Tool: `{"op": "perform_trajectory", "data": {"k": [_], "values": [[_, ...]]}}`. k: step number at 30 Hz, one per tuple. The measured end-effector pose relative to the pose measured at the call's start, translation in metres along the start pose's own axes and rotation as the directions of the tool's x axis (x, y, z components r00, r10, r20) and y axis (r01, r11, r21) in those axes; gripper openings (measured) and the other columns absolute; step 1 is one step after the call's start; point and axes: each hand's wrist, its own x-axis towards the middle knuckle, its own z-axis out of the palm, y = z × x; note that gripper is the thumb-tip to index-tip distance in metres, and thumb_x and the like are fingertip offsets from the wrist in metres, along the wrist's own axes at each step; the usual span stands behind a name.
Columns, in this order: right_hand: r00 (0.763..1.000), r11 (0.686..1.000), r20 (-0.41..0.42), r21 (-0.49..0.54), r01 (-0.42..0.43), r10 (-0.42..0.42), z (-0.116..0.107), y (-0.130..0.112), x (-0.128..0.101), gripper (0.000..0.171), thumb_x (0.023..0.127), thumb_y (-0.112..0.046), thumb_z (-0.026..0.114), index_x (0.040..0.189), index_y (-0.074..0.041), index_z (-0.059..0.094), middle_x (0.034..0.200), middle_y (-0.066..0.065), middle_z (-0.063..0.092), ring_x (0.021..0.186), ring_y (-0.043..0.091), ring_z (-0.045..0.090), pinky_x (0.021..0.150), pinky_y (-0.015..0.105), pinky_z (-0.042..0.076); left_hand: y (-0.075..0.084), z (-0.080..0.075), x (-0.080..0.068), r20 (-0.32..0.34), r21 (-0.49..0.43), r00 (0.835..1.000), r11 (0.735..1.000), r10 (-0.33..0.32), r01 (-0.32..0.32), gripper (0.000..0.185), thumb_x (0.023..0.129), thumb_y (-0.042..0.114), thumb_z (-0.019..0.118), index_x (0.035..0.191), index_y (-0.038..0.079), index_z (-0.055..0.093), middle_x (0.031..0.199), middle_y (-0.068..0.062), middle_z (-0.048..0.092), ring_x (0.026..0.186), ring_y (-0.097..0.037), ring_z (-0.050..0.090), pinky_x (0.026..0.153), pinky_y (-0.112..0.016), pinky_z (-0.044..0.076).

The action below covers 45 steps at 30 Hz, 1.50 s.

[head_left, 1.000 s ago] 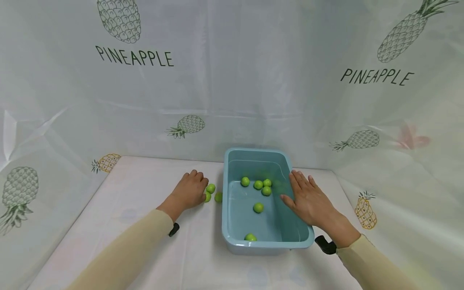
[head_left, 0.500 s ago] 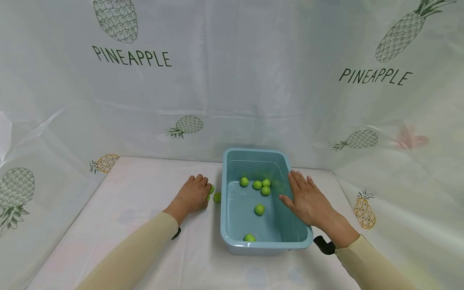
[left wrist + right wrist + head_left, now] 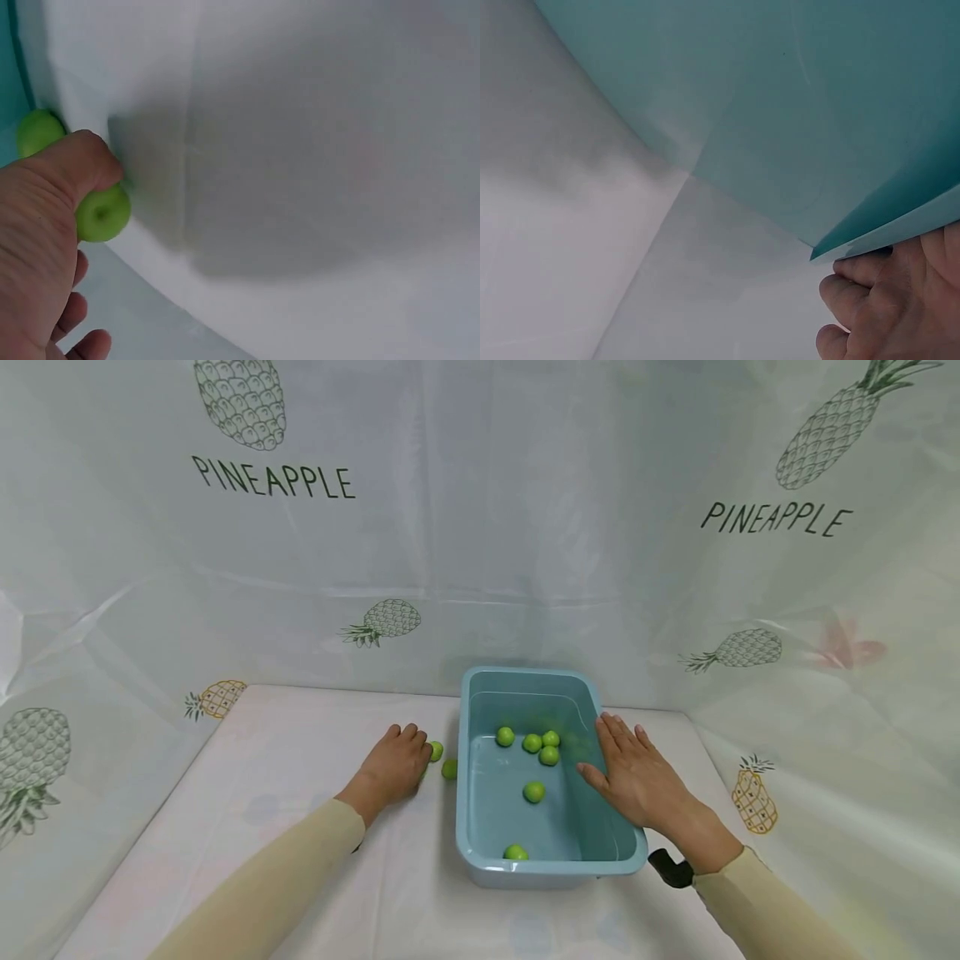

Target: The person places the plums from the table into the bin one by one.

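My left hand point(image 3: 395, 762) is on the table left of the blue plastic bin. In the left wrist view its thumb presses over a small round green fruit point(image 3: 103, 214) with a dimple, pinching it against fingers that are partly hidden. Two more green fruits are close by: one fruit point(image 3: 435, 751) just beyond the fingers and another fruit point(image 3: 450, 768) against the bin wall. My right hand point(image 3: 643, 774) lies with straight fingers along the right rim of the bin point(image 3: 551, 866), thumb over the inside. In the right wrist view its fingers point(image 3: 847, 296) touch the rim from outside.
Inside the bin several green fruits lie scattered, among them a fruit point(image 3: 534, 792) near the middle and a fruit point(image 3: 516, 852) at the near wall. A white cloth point(image 3: 300, 735) covers the table. Behind it hangs a pineapple-print sheet point(image 3: 510, 527).
My left hand moved slightly right over the fruits, then drew a little back left, leaving the far fruit more visible. The right hand stays on the rim.
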Motion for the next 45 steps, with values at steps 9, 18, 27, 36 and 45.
{"op": "perform_trajectory", "data": {"k": [9,18,27,36,45], "values": [[1.000,1.000,0.000,0.008,-0.006,0.006,-0.001,-0.001,-0.001,0.081,0.108,-0.046,0.053,0.160,0.011,0.027,0.167,0.031,0.029,0.156,0.050,0.026,0.125,0.067,0.021,-0.024,0.009,-0.003,-0.226,0.100,0.974,0.995,0.010,0.013,0.014,0.095,0.019,0.062,0.101,0.007,0.059,0.093,-0.007,0.052,0.091,-0.027,0.047,0.086,-0.042,0.042],[1.000,1.000,0.001,0.021,-0.010,0.010,-0.001,-0.002,-0.001,0.082,0.108,-0.046,0.053,0.161,0.011,0.027,0.168,0.031,0.029,0.157,0.049,0.026,0.125,0.066,0.021,-0.048,0.011,-0.008,-0.298,0.167,0.946,0.983,0.125,-0.077,0.019,0.097,0.022,0.065,0.109,0.007,0.061,0.101,-0.007,0.057,0.095,-0.027,0.050,0.089,-0.041,0.045],[1.000,1.000,-0.002,0.025,-0.009,0.009,-0.002,-0.002,-0.002,0.081,0.108,-0.045,0.054,0.161,0.011,0.027,0.168,0.030,0.029,0.157,0.049,0.027,0.125,0.066,0.021,-0.064,-0.002,-0.008,-0.326,0.173,0.922,0.972,0.207,-0.157,0.033,0.095,0.032,0.070,0.113,0.007,0.060,0.104,-0.007,0.059,0.099,-0.028,0.053,0.094,-0.041,0.048],[1.000,1.000,-0.009,0.018,-0.003,0.003,-0.003,-0.002,-0.001,0.081,0.107,-0.044,0.056,0.160,0.012,0.028,0.167,0.031,0.030,0.156,0.050,0.027,0.124,0.067,0.022,-0.063,-0.025,0.003,-0.380,0.138,0.911,0.984,0.161,-0.116,0.038,0.095,0.037,0.069,0.117,0.007,0.059,0.110,-0.009,0.059,0.105,-0.029,0.054,0.096,-0.041,0.048],[1.000,1.000,-0.017,0.019,-0.006,0.006,0.000,0.000,0.000,0.082,0.107,-0.045,0.055,0.160,0.011,0.028,0.167,0.031,0.030,0.156,0.050,0.028,0.124,0.068,0.022,-0.057,-0.054,0.010,-0.466,0.054,0.871,0.987,0.157,-0.149,0.038,0.096,0.038,0.070,0.117,0.010,0.056,0.111,-0.007,0.057,0.108,-0.027,0.054,0.099,-0.040,0.049]]}}
